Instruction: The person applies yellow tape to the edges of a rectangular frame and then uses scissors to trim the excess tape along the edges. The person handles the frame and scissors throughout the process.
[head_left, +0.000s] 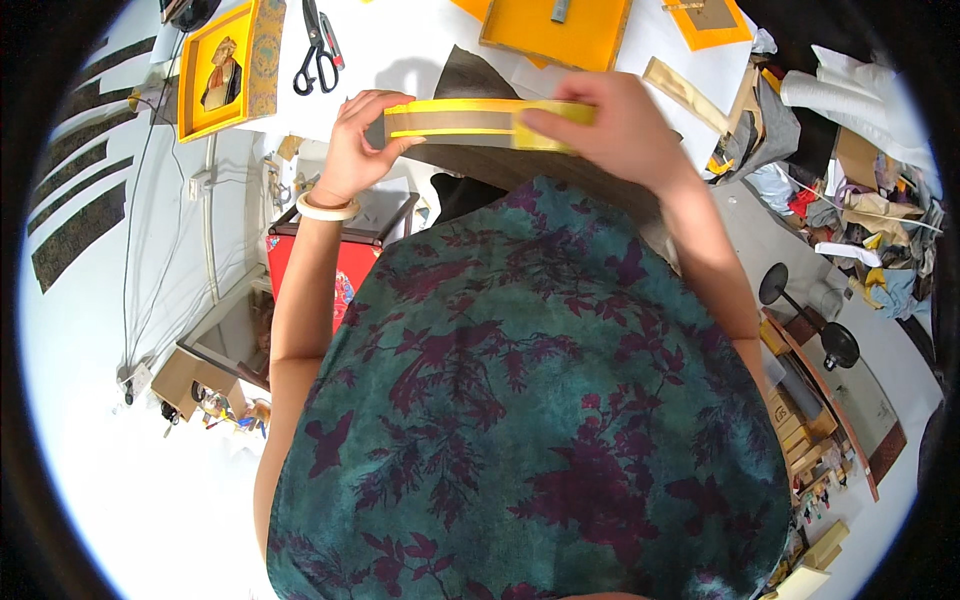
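Over the near edge of the white table I hold up a long, shallow box-like piece [455, 122], its grey-brown side facing me between two bright yellow edges. My left hand [358, 150], with a pale bangle at the wrist, grips its left end between thumb and fingers. At the other end my right hand [630, 125], smeared by motion, pinches a yellow piece [532, 143] against the side. Blur hides whether that yellow piece is cloth, paper or a block. Dark brown sheet material [472, 75] lies beneath and behind my hands.
Black-handled scissors [313, 60] and a red-and-grey cutter [331, 45] lie at the back left, beside a yellow box [187, 95] with a figure in it. A yellow tray [600, 45] sits behind my hands. Cloth scraps [870, 215] pile up at the right.
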